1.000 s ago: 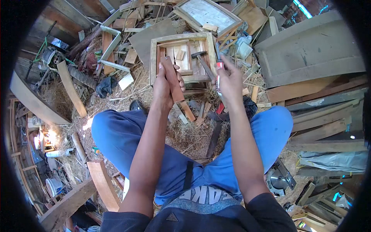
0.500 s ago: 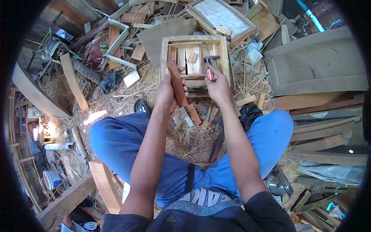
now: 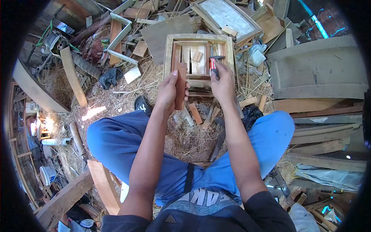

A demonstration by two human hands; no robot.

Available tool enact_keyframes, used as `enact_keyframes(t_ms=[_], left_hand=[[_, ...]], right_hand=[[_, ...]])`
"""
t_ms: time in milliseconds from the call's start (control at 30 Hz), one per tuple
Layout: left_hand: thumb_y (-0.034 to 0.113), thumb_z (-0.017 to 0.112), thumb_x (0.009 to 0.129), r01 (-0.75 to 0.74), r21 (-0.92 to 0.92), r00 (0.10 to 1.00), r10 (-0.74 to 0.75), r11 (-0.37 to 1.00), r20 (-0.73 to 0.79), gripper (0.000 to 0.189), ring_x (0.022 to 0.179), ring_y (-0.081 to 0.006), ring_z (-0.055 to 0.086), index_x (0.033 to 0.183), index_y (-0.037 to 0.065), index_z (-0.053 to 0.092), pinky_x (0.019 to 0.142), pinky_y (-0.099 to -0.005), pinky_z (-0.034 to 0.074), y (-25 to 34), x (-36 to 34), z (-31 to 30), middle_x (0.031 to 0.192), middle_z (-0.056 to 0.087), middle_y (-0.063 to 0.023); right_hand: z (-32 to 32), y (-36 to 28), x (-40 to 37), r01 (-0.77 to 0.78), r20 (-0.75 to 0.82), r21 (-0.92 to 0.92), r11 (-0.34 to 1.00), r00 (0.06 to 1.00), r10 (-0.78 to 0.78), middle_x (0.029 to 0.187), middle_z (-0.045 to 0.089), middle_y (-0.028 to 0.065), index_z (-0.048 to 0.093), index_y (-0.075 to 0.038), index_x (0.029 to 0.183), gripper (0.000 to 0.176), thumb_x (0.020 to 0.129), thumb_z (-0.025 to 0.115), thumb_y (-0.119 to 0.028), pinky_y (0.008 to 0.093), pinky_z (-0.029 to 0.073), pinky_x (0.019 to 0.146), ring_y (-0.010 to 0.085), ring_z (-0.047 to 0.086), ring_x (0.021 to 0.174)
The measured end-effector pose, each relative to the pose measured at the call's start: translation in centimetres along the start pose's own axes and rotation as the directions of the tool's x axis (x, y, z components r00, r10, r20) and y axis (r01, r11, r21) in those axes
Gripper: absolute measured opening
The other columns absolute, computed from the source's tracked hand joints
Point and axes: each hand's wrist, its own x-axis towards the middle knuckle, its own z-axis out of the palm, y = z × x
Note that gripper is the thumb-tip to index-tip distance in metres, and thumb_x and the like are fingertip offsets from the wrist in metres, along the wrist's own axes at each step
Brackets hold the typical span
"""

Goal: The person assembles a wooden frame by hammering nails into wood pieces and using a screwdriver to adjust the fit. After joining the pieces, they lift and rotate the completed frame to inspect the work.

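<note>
My left hand (image 3: 168,89) is wrapped round a reddish-brown wooden board (image 3: 181,87), held nearly upright over the near left part of a pale wooden frame (image 3: 169,58). My right hand (image 3: 223,83) grips a red-and-black-handled screwdriver (image 3: 213,65) with its thin shaft pointing away from me. Just beyond the right fingers, the dark head of a hammer (image 3: 219,57) lies on the frame. Inside the frame is a smaller slatted frame (image 3: 191,58) with a small wood block (image 3: 197,56) on it.
Straw and wood scraps cover the ground. Past the frame leans a framed pale panel (image 3: 226,17). A large grey-brown panel (image 3: 317,69) and stacked curved boards (image 3: 328,133) stand at the right. Long planks (image 3: 72,77) and a dark cloth (image 3: 110,78) lie at the left.
The board in my left hand has turned more upright. My right hand has tilted the screwdriver, whose shaft now points straighter away. The whole view has shifted slightly.
</note>
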Motion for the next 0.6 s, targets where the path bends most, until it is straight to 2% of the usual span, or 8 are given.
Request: enact_keyframes(t_ms=[33, 100, 133, 167, 233, 367, 433, 600], left_hand=[[0.04, 0.04, 0.111, 0.0, 0.024, 1.0, 0.0, 1.0, -0.005, 0.036, 0.062, -0.0166, 0.061, 0.118, 0.008, 0.057, 0.053, -0.0306, 0.052, 0.0, -0.1, 0.0, 0.079, 0.066, -0.0068], [0.038, 0.042, 0.111, 0.001, 0.029, 1.0, -0.001, 1.0, -0.003, 0.035, 0.061, -0.0172, 0.062, 0.121, 0.007, 0.056, 0.052, -0.0308, 0.052, -0.1, -0.1, -0.1, 0.08, 0.067, -0.0083], [0.037, 0.043, 0.111, 0.003, 0.037, 1.0, -0.003, 0.999, -0.002, 0.035, 0.06, -0.0177, 0.062, 0.124, 0.007, 0.055, 0.052, -0.0311, 0.052, -0.1, -0.2, -0.1, 0.081, 0.067, -0.0097], [0.037, 0.043, 0.111, 0.001, 0.034, 1.0, -0.001, 0.999, 0.002, 0.035, 0.06, -0.0177, 0.062, 0.124, 0.007, 0.055, 0.052, -0.0311, 0.052, -0.2, -0.2, -0.1, 0.081, 0.067, -0.0097], [0.036, 0.044, 0.111, -0.014, 0.021, 1.0, 0.014, 1.0, 0.015, 0.035, 0.06, -0.0182, 0.062, 0.125, 0.006, 0.054, 0.052, -0.0316, 0.052, -0.5, -0.2, -0.2, 0.081, 0.068, -0.0104], [0.036, 0.045, 0.111, -0.026, 0.056, 1.0, 0.026, 0.998, 0.009, 0.035, 0.059, -0.0186, 0.062, 0.127, 0.006, 0.054, 0.052, -0.0321, 0.052, -1.0, -0.1, -0.4, 0.082, 0.068, -0.0109], [0.034, 0.047, 0.11, -0.035, 0.064, 0.999, 0.034, 0.997, 0.021, 0.035, 0.059, -0.0189, 0.062, 0.13, 0.006, 0.054, 0.052, -0.0323, 0.052, -1.3, -0.1, -0.4, 0.083, 0.068, -0.0116], [0.032, 0.046, 0.11, -0.049, 0.143, 0.998, 0.044, 0.989, 0.039, 0.037, 0.061, -0.0176, 0.062, 0.134, 0.004, 0.055, 0.055, -0.0308, 0.052, -1.4, -1.1, 0.1, 0.085, 0.069, -0.0113]], right_hand=[[-0.6, -0.3, -0.2, 0.002, 0.0, -0.003, 1.0, 1.0, -0.002, 0.126, 0.064, 0.0232, 0.067, -0.001, 0.128, 0.042, 0.087, 0.07, -0.006, 0.0466, 0.046, 0.107, 0.0423, 0.057, 0.124], [-2.0, -0.9, -0.8, -0.091, -0.041, -0.266, 0.96, 0.996, 0.083, 0.118, 0.064, 0.0209, 0.068, -0.007, 0.131, 0.043, 0.089, 0.071, -0.012, 0.0483, 0.048, 0.1, 0.039, 0.058, 0.117], [-2.3, -0.8, -1.2, -0.125, -0.027, -0.332, 0.935, 0.992, 0.123, 0.118, 0.062, 0.02, 0.068, -0.01, 0.131, 0.042, 0.091, 0.071, -0.018, 0.0504, 0.048, 0.099, 0.0392, 0.057, 0.116], [-2.5, -0.7, -1.5, -0.123, -0.03, -0.335, 0.934, 0.992, 0.12, 0.118, 0.062, 0.02, 0.068, -0.01, 0.131, 0.042, 0.091, 0.071, -0.018, 0.0504, 0.048, 0.099, 0.0392, 0.057, 0.116], [-2.9, -0.6, -2.0, -0.267, -0.005, -0.394, 0.879, 0.958, 0.288, 0.125, 0.059, 0.0205, 0.066, -0.011, 0.132, 0.042, 0.091, 0.07, -0.02, 0.051, 0.049, 0.099, 0.0402, 0.059, 0.116], [-4.5, -0.6, -2.8, -0.321, 0.054, -0.375, 0.87, 0.929, 0.366, 0.127, 0.057, 0.0217, 0.066, -0.012, 0.133, 0.041, 0.093, 0.068, -0.019, 0.0524, 0.05, 0.098, 0.0427, 0.061, 0.115], [-5.3, -0.6, -3.1, -0.302, 0.127, -0.412, 0.86, 0.915, 0.382, 0.124, 0.057, 0.0232, 0.061, -0.009, 0.137, 0.041, 0.097, 0.064, -0.017, 0.0546, 0.053, 0.091, 0.0468, 0.065, 0.108], [-6.0, 0.7, -4.4, -0.242, 0.093, -0.302, 0.922, 0.955, 0.281, 0.122, 0.059, 0.026, 0.062, -0.006, 0.136, 0.04, 0.097, 0.062, -0.014, 0.0532, 0.052, 0.093, 0.0465, 0.065, 0.106]])
